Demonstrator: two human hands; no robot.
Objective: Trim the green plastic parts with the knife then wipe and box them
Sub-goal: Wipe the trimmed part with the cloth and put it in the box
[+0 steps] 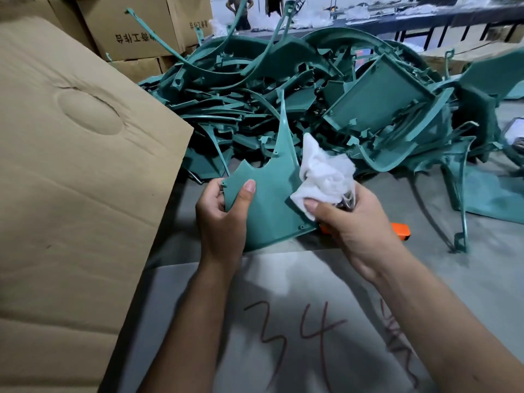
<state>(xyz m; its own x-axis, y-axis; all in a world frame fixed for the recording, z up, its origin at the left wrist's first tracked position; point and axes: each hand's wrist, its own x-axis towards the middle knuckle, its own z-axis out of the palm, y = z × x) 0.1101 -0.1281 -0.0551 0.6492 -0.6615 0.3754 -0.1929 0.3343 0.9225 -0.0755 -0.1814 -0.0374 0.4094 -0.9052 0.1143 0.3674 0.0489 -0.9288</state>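
Frame centre: left hand (224,211) grips the flat, curved green part (269,194) by its lower left edge, thumb on its face, steadying it for wiping. Right hand (354,222) clutches a crumpled white cloth (326,171) against the part's right edge. Orange knife (400,231) lies on the grey bench (482,279), just behind. Further back, a tangled heap of green parts (326,89); corrugated cardboard box flap (71,165) at left, likely for boxing.

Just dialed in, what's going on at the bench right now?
A person is wiping a green part. The left hand grips its lower left corner, thumb on the face. The right hand pinches a white cloth against the part's right edge. An orange tool, likely the knife, lies on the table behind that hand. A pile of green parts waits beyond; a cardboard box stands at left.
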